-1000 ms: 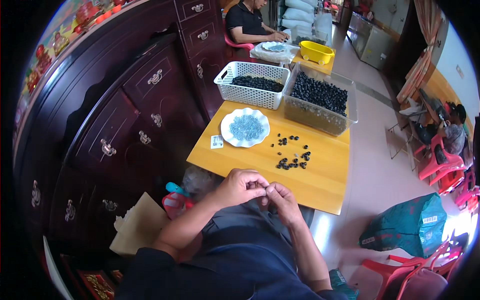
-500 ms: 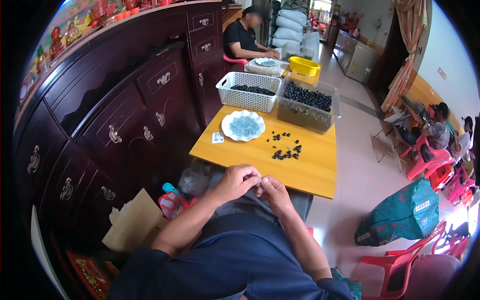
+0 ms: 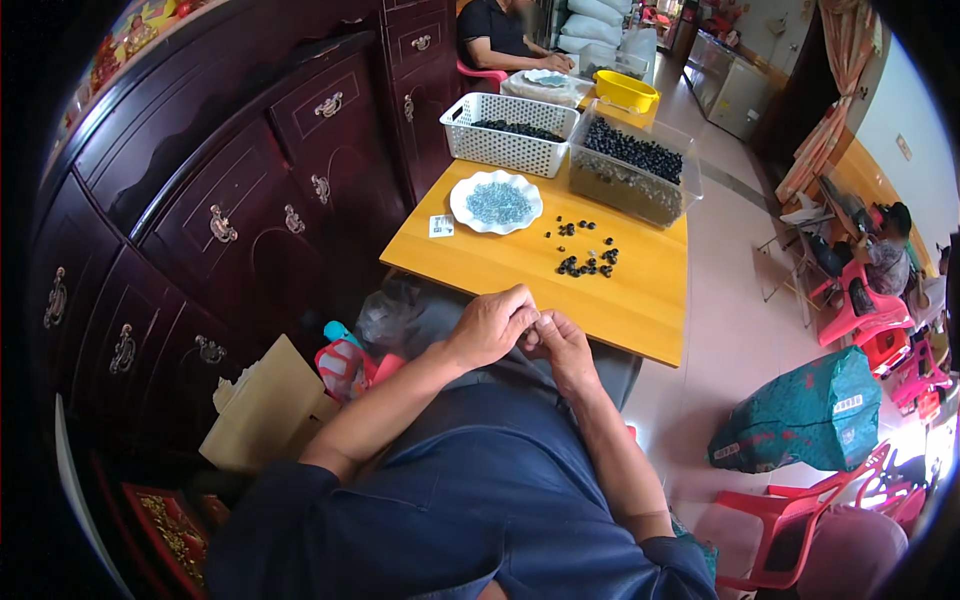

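Note:
My left hand (image 3: 494, 327) and my right hand (image 3: 562, 350) meet at the near edge of the yellow table (image 3: 460, 270). Both are closed, fingertips pinched together on something too small to make out. Beyond them, small round black pieces (image 3: 578, 266) lie scattered on the tabletop. To their left stands a white scalloped plate (image 3: 460, 208) holding many small, clear bluish pieces (image 3: 500, 203). A clear plastic bin (image 3: 630, 200) at the table's far right is filled with black pieces. Beside it, a white perforated basket (image 3: 505, 150) contains more of them.
Dark wooden cabinets (image 3: 240, 190) line the left side. At the far end a person (image 3: 500, 40) sits near a yellow tub (image 3: 626, 92). A green woven sack (image 3: 800, 415) and red plastic chairs (image 3: 785, 520) stand on the right. A cardboard box (image 3: 265, 405) is by my left arm.
The view has tilted down, so the table and its contents sit higher in the picture. My hands stay pinched together over the table's near edge.

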The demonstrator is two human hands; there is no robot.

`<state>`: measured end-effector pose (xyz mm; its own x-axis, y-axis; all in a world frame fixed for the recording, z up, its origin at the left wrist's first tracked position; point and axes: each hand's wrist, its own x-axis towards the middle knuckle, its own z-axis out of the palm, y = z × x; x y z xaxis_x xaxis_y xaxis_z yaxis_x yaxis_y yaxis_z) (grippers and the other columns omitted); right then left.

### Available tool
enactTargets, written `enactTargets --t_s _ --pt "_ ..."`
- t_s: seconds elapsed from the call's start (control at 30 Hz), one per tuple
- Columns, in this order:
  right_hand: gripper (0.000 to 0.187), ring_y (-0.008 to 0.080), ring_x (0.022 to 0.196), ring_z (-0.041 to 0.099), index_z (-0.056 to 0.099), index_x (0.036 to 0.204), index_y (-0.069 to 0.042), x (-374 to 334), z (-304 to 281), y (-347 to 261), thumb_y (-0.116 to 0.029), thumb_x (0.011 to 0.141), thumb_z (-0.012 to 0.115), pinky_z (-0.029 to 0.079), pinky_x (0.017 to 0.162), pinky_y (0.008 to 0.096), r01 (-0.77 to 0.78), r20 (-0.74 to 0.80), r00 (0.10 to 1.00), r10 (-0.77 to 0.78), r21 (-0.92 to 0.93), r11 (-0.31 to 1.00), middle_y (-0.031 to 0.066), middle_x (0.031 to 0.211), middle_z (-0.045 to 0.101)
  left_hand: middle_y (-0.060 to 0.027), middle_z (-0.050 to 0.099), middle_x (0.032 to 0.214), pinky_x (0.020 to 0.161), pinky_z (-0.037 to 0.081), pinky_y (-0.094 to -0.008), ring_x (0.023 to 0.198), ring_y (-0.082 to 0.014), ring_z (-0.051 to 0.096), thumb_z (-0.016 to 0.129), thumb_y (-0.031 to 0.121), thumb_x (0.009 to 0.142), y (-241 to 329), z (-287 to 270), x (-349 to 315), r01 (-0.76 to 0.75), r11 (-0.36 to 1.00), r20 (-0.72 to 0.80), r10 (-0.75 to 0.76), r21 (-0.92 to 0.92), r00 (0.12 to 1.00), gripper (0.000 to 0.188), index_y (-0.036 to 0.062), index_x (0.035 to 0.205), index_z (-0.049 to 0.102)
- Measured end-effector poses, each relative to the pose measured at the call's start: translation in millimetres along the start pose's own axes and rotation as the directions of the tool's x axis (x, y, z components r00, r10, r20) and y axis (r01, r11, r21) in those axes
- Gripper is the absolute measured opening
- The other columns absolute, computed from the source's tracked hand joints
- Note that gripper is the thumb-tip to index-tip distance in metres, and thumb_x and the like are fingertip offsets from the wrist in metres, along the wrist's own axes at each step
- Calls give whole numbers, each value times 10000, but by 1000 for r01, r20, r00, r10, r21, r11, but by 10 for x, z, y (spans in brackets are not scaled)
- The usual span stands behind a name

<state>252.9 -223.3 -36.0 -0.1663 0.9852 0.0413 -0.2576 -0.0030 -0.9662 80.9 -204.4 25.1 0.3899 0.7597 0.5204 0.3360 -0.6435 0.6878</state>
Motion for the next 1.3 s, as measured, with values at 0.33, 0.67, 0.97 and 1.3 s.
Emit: enactTargets --t_s 0.33,0.67,0.97,1.3 --pt "260 84 757 588 616 956 -67 17 -135 34 -279 1080 531 486 699 247 204 88 978 -187 -276 939 1 814 620 -176 672 819 648 510 -440 756 -382 674 614 136 986 50 29 -14 25 999 24 -26 26 999 112 27 975 588" --pt "275 115 765 596 631 948 -60 -14 -189 -180 -290 1071 542 484 747 262 -64 122 990 77 -105 992 7 795 637 -144 674 849 675 523 -359 768 -312 684 670 5 896 167 -93 38 -117 991 60 114 62 992 85 29 978 669" --pt "237 138 719 593 684 939 -20 -49 -93 -195 -221 1009 579 493 682 322 56 33 998 -50 -244 968 46 753 637 -162 664 830 642 508 -428 768 -382 668 627 79 933 204 -88 -6 -116 959 74 100 260 992 37 48 933 608" --pt "164 353 802 681 701 962 -28 -141 19 -363 -182 934 653 534 738 411 385 109 884 -456 -723 573 183 877 686 -182 665 806 636 501 -455 737 -377 664 570 127 984 75 -14 -34 -39 974 52 28 222 998 97 36 952 564"
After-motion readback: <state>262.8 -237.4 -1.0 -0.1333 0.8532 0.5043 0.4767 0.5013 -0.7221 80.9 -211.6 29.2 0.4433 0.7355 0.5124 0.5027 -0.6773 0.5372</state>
